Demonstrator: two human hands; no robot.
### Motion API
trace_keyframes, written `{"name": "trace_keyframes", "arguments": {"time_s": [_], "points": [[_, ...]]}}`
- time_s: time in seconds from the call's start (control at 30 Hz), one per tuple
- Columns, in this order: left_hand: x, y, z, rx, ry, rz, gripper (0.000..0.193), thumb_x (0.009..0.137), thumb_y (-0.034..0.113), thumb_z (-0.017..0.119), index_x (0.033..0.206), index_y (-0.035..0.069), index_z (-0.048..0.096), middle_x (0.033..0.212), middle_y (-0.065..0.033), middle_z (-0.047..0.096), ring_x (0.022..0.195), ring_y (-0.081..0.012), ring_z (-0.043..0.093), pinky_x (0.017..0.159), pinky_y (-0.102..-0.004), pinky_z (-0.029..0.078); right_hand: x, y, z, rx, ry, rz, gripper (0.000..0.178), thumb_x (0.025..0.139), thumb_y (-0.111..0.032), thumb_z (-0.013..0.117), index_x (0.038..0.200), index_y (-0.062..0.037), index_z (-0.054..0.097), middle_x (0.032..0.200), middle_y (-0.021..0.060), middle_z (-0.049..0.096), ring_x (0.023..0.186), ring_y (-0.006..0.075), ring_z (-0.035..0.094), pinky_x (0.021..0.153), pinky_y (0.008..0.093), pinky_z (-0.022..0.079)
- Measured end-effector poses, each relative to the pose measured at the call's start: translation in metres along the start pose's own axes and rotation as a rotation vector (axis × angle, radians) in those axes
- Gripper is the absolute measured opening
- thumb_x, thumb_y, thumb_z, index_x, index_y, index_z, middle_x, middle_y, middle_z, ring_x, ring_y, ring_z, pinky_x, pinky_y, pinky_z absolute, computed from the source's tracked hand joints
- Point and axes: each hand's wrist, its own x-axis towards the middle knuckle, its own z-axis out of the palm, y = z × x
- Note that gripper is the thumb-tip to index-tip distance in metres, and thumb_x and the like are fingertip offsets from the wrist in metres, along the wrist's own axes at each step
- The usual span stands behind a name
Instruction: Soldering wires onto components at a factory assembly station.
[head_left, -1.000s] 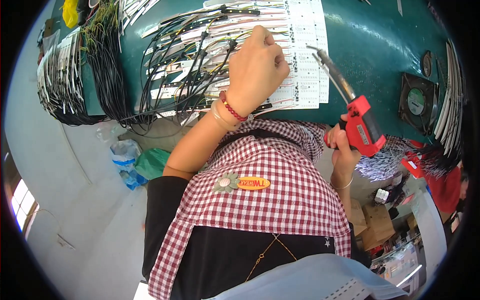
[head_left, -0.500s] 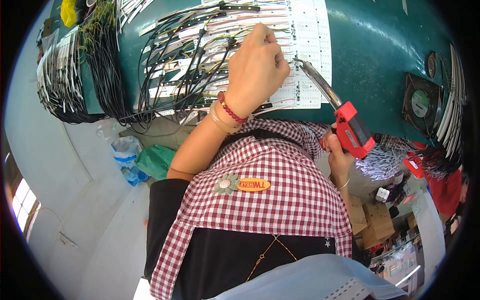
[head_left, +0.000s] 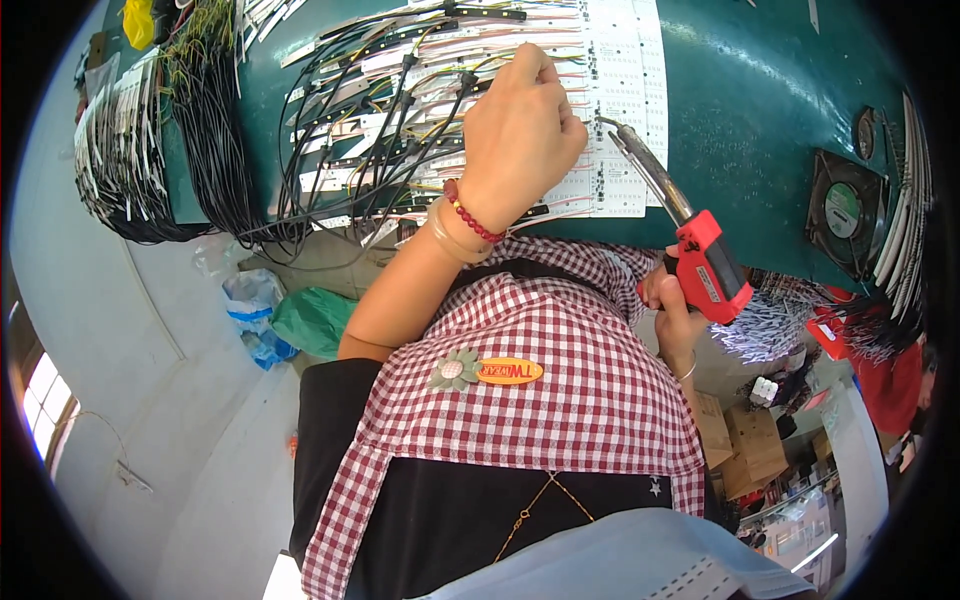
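My right hand (head_left: 676, 308) grips the red and black handle of a soldering gun (head_left: 712, 268). Its metal barrel slants up to the left, and the thin tip is over the white circuit boards (head_left: 625, 150), close to the row of small dark parts. Just left of that tip is my left hand (head_left: 525, 125), back upward, with thumb and fingers curled into a pinch. Whatever the pinch holds is hidden by the fingers. Thin coloured wires (head_left: 568, 200) run to the boards' left edge from under and around this hand.
Strips with black cables (head_left: 375, 130) lie left of the boards on the green table (head_left: 740, 130). Bundles of black cables (head_left: 215, 140) and white-ended leads (head_left: 120, 150) hang over the left edge. A small fan (head_left: 843, 210) and pale tubes (head_left: 908, 220) are at the right.
The soldering gun has tilted slightly, and its tip stays close to my left hand's fingers. Both hands and the boards appear a little farther right in the picture.
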Motion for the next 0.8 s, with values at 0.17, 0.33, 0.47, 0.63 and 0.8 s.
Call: {"name": "trace_keyframes", "arguments": {"time_s": [0.17,0.33,0.47,0.63,0.8], "points": [[0.000,-0.001,-0.001,0.008,-0.016,-0.009,0.008,0.064,0.006,0.063,0.059,0.000,0.060,0.086,-0.0070,0.052,0.075,-0.0249,0.056,0.058,-0.0373,0.048,0.000,0.001,-0.001,-0.065,-0.021,0.048,0.031,0.087,-0.006,0.057,0.115,0.0049,0.049,0.071,0.0051,0.054,0.059,0.0105,0.048,0.053,0.0246,0.039],[0.001,-0.002,-0.003,-0.020,-0.034,0.018,0.009,0.064,0.007,0.063,0.059,0.001,0.060,0.086,-0.0065,0.052,0.075,-0.0241,0.056,0.058,-0.0367,0.048,-0.003,0.000,0.006,-0.073,-0.001,0.029,0.027,0.088,-0.011,0.055,0.110,0.0026,0.045,0.062,0.0042,0.046,0.051,0.0096,0.040,0.051,0.0267,0.038],[0.000,-0.006,-0.003,-0.022,-0.033,0.042,0.009,0.064,0.007,0.064,0.058,0.001,0.060,0.086,-0.0062,0.052,0.075,-0.0235,0.056,0.057,-0.0359,0.048,-0.004,0.002,0.005,-0.107,0.023,0.057,0.024,0.088,-0.012,0.056,0.105,0.0017,0.046,0.062,0.0045,0.046,0.051,0.0100,0.040,0.050,0.0267,0.037],[0.000,-0.004,-0.003,-0.011,-0.024,0.044,0.009,0.064,0.007,0.064,0.059,0.001,0.061,0.087,-0.0066,0.053,0.075,-0.0237,0.056,0.058,-0.0359,0.048,-0.006,0.007,-0.002,-0.125,-0.029,0.046,0.024,0.087,-0.008,0.058,0.106,0.0045,0.052,0.070,0.0066,0.055,0.058,0.0111,0.049,0.052,0.0226,0.039],[0.000,-0.003,-0.002,0.002,-0.051,0.049,0.009,0.065,0.007,0.063,0.060,-0.001,0.061,0.088,-0.0079,0.053,0.079,-0.0249,0.056,0.060,-0.0369,0.050,-0.007,0.001,0.013,-0.040,0.051,0.009,0.029,0.088,-0.013,0.054,0.110,0.0045,0.045,0.060,0.0042,0.045,0.049,0.0107,0.039,0.049,0.0264,0.036]]}}
